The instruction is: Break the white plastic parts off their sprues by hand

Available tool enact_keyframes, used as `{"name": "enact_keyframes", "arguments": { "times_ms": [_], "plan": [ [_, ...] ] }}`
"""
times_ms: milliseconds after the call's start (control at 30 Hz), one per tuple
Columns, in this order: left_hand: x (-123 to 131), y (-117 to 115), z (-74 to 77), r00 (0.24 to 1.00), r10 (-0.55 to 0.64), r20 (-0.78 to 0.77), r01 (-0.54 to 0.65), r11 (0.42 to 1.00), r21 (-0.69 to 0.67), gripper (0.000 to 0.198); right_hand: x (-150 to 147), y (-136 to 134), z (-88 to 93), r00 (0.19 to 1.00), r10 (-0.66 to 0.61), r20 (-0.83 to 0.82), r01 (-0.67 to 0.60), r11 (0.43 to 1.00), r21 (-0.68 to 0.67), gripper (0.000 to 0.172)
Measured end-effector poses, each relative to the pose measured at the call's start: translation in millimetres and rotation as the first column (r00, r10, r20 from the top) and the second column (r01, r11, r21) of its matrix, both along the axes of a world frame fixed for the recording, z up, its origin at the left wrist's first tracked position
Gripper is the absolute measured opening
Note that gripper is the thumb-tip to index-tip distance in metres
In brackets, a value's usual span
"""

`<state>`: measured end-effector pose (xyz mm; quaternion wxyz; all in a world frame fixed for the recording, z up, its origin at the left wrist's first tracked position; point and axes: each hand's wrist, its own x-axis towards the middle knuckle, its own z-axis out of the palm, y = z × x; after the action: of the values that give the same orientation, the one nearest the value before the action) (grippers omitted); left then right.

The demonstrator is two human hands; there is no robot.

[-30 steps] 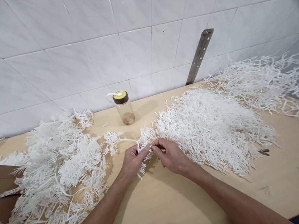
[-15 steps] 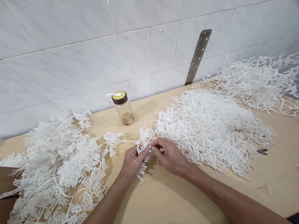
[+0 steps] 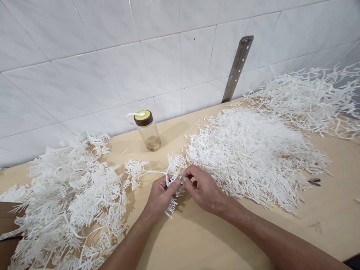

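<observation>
My left hand is closed around a white plastic branch with many thin, needle-like twigs. A bare stem runs from it to the left, toward a tufted clump on the table. Thumb and index finger of my right hand are pinched together at the branch's twigs, right beside my left thumb. The fingertips hide most of the small part between them. Close to my right hand spreads a large heap of loose white plastic sprigs.
A pile of white branches covers the table's left side, by a brown cardboard box. More bare white stems lie at the far right. Behind stand a clear bottle and a metal bracket against the tiled wall.
My right hand has shifted very slightly, its fingertips still pinched at the branch. My left hand keeps its hold, and the piles look the same.
</observation>
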<state>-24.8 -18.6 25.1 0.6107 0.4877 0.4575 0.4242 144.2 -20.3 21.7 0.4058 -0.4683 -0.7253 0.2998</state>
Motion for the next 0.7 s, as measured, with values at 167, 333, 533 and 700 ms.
{"name": "enact_keyframes", "arguments": {
  "times_ms": [167, 333, 533, 700],
  "plan": [
    [0.6, -1.0, 2.0, 0.999, -0.006, -0.033, 0.006, 1.000, 0.002, 0.037, 0.1, 1.2, -4.5, 0.996, -0.004, 0.090, -0.004, 0.996, 0.090, 0.011],
    [-1.5, 0.5, 3.7, 0.999, -0.027, -0.030, 0.026, 1.000, -0.004, 0.038, -3.3, 3.4, -5.6, 0.982, -0.013, 0.188, -0.028, 0.977, 0.212, 0.013],
    [-1.3, -0.4, 4.9, 0.998, -0.019, 0.065, 0.023, 0.998, -0.054, 0.038, -7.4, 2.6, -0.8, 0.985, -0.067, 0.161, 0.059, 0.997, 0.056, 0.013],
    [-1.6, -0.9, 6.5, 0.990, 0.010, 0.139, 0.008, 0.992, -0.128, 0.036, -1.1, 5.6, -0.9, 0.998, 0.061, -0.021, -0.062, 0.994, -0.088, 0.012]
  ]
}}
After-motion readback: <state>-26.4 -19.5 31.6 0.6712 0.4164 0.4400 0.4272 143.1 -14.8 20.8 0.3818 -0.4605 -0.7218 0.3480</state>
